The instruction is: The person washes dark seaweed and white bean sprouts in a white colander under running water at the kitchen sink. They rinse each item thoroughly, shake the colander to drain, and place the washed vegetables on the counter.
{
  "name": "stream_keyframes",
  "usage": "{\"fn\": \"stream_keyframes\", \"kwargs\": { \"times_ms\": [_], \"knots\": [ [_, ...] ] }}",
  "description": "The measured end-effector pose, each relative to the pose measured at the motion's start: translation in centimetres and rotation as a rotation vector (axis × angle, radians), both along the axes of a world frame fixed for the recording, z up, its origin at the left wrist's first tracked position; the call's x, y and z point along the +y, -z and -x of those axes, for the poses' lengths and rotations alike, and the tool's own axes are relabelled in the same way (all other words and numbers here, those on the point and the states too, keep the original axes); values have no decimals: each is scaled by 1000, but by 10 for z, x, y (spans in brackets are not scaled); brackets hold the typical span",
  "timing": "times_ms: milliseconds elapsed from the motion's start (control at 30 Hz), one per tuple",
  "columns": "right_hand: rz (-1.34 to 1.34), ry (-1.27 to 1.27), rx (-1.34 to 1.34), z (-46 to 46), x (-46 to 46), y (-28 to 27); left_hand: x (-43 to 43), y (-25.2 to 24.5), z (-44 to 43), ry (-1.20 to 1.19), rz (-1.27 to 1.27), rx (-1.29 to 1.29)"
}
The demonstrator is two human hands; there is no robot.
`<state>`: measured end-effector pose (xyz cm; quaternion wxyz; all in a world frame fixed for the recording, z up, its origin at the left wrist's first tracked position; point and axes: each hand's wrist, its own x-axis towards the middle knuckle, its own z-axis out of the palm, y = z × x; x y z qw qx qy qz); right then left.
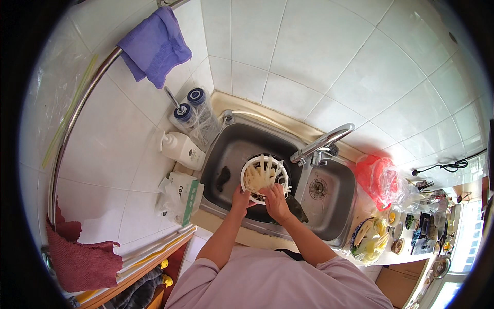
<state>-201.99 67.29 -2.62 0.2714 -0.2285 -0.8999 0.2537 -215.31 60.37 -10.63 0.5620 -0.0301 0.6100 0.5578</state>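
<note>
A round white bowl [242,178] is held over the left basin of a steel sink [235,145]. Wide pale strips [262,174], perhaps noodles, fan out inside it, and some hang over its rim. My left hand [241,201] grips the bowl's near left side. On the near right, my right hand [276,202] reaches over the rim, its fingers closed around the near end of the strips; the fingertips are partly hidden. Dark, wet sheet-like material [295,210] shows below and right of the bowl. A small dark piece [223,178] lies on the basin floor.
A chrome faucet [324,143] arches between the basins. Left of the sink stand a white pump bottle [187,150], capped bottles [197,96] and a tissue pack [183,197]. At right are a red plastic bag [376,179], a bowl of leafy vegetables [370,239] and small dishes [397,245].
</note>
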Motion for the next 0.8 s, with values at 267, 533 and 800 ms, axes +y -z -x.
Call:
{"fn": "stream_keyframes", "kwargs": {
  "times_ms": [267, 533, 800],
  "knots": [
    [-205, -82, 148, -20, -6, -18, 2, 4, 0, -20, 1, -23],
    [-231, -145, 263, -20, -9, -48, 6, 11, 2, -12, -24, -71],
    [-262, 26, 398, -6, 9, -103, 6, 16, 5, 8, -60, -41]
  ]
}}
